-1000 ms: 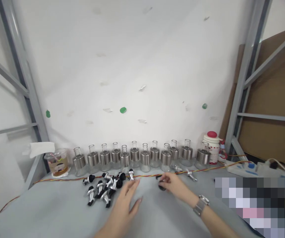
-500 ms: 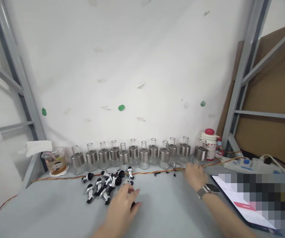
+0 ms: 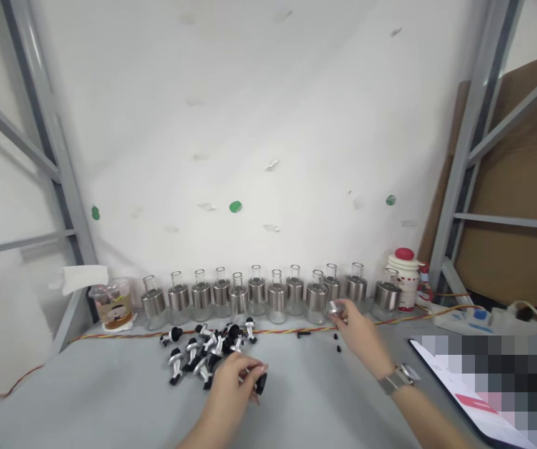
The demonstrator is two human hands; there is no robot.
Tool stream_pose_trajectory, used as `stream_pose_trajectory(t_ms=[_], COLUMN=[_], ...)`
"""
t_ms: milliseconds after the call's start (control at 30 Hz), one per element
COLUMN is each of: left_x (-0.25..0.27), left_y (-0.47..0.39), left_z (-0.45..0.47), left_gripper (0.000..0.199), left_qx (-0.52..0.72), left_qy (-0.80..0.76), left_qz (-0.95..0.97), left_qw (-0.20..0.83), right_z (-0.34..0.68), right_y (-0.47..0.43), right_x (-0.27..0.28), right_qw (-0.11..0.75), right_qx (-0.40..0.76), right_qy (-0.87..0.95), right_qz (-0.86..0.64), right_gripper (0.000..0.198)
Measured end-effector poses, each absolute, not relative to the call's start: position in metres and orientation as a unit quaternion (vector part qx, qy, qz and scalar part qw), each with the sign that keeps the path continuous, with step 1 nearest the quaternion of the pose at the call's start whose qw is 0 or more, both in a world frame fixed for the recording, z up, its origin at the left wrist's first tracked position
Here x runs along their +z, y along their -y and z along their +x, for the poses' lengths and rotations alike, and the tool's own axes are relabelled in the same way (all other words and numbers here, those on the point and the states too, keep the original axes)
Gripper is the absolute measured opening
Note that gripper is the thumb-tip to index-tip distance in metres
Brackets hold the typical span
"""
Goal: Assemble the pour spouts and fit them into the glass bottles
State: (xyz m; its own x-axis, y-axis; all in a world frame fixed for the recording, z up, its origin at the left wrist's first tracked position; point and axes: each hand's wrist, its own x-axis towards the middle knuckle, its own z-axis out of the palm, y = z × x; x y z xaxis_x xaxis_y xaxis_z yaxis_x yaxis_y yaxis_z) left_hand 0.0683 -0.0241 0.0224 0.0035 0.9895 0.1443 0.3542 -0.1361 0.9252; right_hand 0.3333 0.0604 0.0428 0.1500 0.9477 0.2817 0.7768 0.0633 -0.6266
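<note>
White wall (image 3: 296,125) out back, grey table (image 3: 109,386) up front, glass bottles (image 3: 277,299) lined up between. Your left hand (image 3: 231,383) has its fingers curled around a black round piece (image 3: 261,383), partly hidden, just right of the silver-and-black spouts (image 3: 192,352). Your right hand (image 3: 352,327) is pinching a silver piece (image 3: 335,308) close in front of the bottles. Honestly, I'd lift that one clear of the glass and the twisted wire (image 3: 272,332) first, and mind the tiny black bits (image 3: 338,348) near your right hand, since a low sweep could scatter them. Light grip on both should do.
</note>
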Motion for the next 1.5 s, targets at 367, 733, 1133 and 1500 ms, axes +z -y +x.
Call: stream_pose_trajectory(t_ms=[367, 733, 1133, 1500], left_x=[0.044, 0.038, 0.027, 0.015], left_y=[0.023, 0.025, 0.023, 0.031], left_z=[0.065, 0.068, 0.073, 0.068], left_gripper=[0.021, 0.036, 0.042, 0.053], left_qx=[0.606, 0.568, 0.547, 0.522], left_qy=[-0.380, -0.416, -0.401, -0.435], left_qz=[0.287, 0.450, 0.556, 0.670], left_qw=[0.637, 0.550, 0.481, 0.299], right_z=[0.256, 0.248, 0.244, 0.242], right_y=[-0.014, 0.003, 0.003, 0.001], right_x=[0.040, 0.044, 0.039, 0.038], right_qw=[0.363, 0.353, 0.358, 0.337], right_qx=[0.503, 0.454, 0.458, 0.587], right_qy=[0.704, 0.721, 0.715, 0.650], right_qz=[-0.347, -0.387, -0.388, -0.345], right_gripper=[0.021, 0.019, 0.012, 0.021])
